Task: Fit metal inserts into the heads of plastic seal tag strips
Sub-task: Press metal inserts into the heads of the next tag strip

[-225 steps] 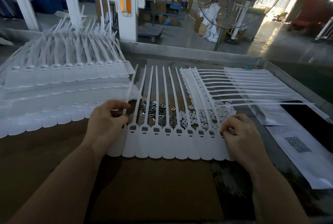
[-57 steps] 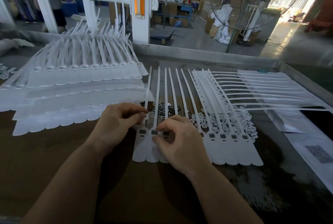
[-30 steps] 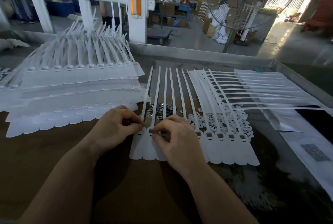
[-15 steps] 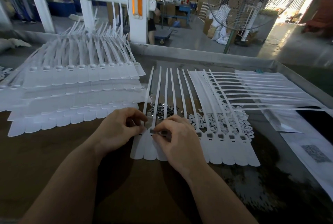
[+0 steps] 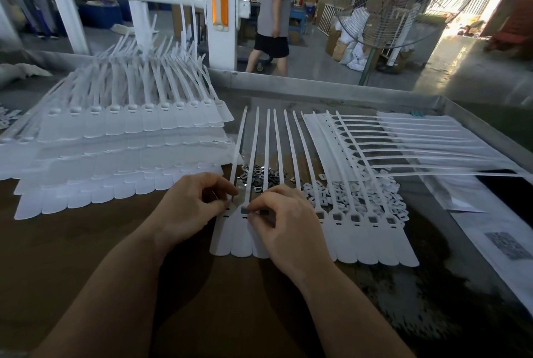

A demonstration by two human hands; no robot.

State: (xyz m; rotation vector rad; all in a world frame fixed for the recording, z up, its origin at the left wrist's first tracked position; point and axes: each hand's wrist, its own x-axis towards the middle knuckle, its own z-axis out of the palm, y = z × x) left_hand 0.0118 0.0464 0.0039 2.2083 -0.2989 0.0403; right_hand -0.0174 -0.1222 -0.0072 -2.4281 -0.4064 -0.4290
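A joined row of white plastic seal tag strips [image 5: 372, 245] lies flat in front of me, tails pointing away. Dark metal inserts show in the heads on its right side. My right hand [image 5: 284, 226] lies over the row's left part, its fingertips pinching a small metal insert [image 5: 244, 210] at the second head from the left. My left hand [image 5: 191, 207] has curled fingers pressing down on the leftmost strip's head [image 5: 227, 215]. A loose heap of metal inserts [image 5: 261, 177] lies just beyond my hands, under the tails.
A tall stack of white strip rows [image 5: 121, 141] fills the left of the table. More strip rows [image 5: 403, 138] and small white caps [image 5: 375, 193] lie to the right, with printed bags [image 5: 507, 245] beyond. A raised metal rim [image 5: 331, 88] bounds the far side. A person [image 5: 272, 11] walks behind.
My right hand has worked leftward along the row from its right end to the second head. In the last second both hands have barely moved. A person has walked into view behind the table.
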